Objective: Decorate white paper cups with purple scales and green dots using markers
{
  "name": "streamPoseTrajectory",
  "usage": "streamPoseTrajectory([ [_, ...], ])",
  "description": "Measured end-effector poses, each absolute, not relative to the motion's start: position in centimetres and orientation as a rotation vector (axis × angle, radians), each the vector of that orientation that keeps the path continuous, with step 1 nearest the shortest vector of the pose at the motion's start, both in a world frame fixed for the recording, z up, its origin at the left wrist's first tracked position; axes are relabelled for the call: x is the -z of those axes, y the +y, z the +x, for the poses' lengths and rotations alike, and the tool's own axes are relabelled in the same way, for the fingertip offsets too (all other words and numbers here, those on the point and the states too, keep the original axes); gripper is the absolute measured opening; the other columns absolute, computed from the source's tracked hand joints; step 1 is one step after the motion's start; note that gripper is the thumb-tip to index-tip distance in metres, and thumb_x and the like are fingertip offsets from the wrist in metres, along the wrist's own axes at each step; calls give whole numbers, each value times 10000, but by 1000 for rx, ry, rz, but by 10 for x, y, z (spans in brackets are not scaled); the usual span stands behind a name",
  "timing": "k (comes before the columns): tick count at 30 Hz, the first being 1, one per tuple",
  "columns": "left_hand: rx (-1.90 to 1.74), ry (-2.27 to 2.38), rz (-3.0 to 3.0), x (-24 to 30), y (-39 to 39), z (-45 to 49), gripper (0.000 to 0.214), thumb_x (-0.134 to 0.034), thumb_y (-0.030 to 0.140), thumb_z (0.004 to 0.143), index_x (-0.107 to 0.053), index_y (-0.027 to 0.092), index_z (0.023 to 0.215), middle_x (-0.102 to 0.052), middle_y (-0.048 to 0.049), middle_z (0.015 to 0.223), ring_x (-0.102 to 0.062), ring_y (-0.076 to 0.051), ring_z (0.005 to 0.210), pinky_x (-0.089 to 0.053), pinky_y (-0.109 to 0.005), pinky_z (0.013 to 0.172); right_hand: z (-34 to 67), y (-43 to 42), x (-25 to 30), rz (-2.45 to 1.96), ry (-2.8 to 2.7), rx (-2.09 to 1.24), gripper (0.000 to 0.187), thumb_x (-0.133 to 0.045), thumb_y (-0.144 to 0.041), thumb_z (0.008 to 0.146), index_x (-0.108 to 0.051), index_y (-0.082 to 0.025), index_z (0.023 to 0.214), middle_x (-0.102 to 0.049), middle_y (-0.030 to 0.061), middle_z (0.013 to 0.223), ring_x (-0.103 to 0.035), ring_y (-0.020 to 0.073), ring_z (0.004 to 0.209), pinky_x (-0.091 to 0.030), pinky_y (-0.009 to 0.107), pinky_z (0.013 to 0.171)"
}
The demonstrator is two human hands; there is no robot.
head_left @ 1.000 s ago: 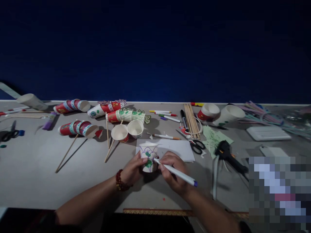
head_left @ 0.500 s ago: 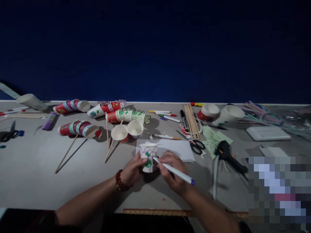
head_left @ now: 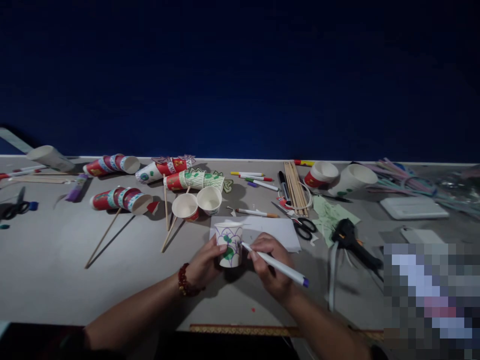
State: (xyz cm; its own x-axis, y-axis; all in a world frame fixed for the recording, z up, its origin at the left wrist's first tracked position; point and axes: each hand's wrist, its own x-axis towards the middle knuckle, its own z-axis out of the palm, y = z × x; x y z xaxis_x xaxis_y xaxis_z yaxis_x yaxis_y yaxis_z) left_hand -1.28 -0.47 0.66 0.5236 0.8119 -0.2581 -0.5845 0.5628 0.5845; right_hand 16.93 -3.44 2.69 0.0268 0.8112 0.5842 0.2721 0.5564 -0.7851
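My left hand (head_left: pixel 205 263) is closed on the left side of a white paper cup (head_left: pixel 229 245), which stands upright with green spots and curved purple lines drawn on it. Between the fingers of my right hand (head_left: pixel 273 267) is a white marker (head_left: pixel 279 266) with a purple end. Its tip is at the right side of the cup; whether it touches the wall I cannot tell. Behind the cup lies a sheet of white paper (head_left: pixel 272 232). Two open paper cups, one (head_left: pixel 185 206) beside the other (head_left: pixel 209 200), are just beyond my left hand.
Red-and-white joined cups (head_left: pixel 129 200) with sticks lie at left. Beyond the paper are loose markers (head_left: pixel 257 178), wooden sticks (head_left: pixel 294 187) and black-handled scissors (head_left: pixel 305 227). A glue gun (head_left: pixel 350 240) lies right of my right hand, near crumpled green paper (head_left: pixel 330 215). A dark blue panel (head_left: pixel 240 85) rises behind.
My right hand and the marker have shifted slightly to the right. The cup in my left hand has turned or tilted a little.
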Motion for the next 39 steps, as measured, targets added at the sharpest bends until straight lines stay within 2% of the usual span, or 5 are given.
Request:
streamPoseTrajectory([
  [10,-881,538,457,-4,-5,-13,431,-867,297,765,-711,164,1145,-740,-68,985,-677,-189,881,-502,-282,798,168,-32,-30,-988,-1582,-510,96,-571,-163,922,-623,-243,927,-647,12,727,-606,203,675,-509,337,621],
  [19,-887,567,470,-3,-5,-13,429,-880,317,744,-718,149,1104,-743,-70,974,-678,-179,868,-510,-273,805,167,-33,-31,-948,-1615,-533,146,-580,-126,908,-631,-247,970,-667,12,747,-615,196,668,-513,332,620],
  [30,-855,565,491,-7,-4,-16,459,-867,396,736,-729,154,1100,-751,-98,1029,-690,-221,906,-526,-331,847,167,-36,-29,-915,-1520,-585,129,-583,-138,889,-639,-248,924,-648,2,702,-604,197,645,-500,330,600],
  [34,-867,557,503,-1,-6,-17,547,-908,403,696,-709,160,1144,-745,-80,977,-682,-193,843,-521,-282,756,168,-37,-27,-946,-1516,-572,113,-582,-151,894,-635,-248,920,-647,6,706,-610,204,656,-503,339,605],
  [39,-853,559,534,0,-6,-16,514,-916,370,701,-698,137,1105,-719,-72,903,-647,-166,760,-503,-260,680,170,-37,-24,-993,-1482,-561,90,-603,-164,908,-636,-243,933,-649,21,723,-629,220,687,-512,360,619],
])
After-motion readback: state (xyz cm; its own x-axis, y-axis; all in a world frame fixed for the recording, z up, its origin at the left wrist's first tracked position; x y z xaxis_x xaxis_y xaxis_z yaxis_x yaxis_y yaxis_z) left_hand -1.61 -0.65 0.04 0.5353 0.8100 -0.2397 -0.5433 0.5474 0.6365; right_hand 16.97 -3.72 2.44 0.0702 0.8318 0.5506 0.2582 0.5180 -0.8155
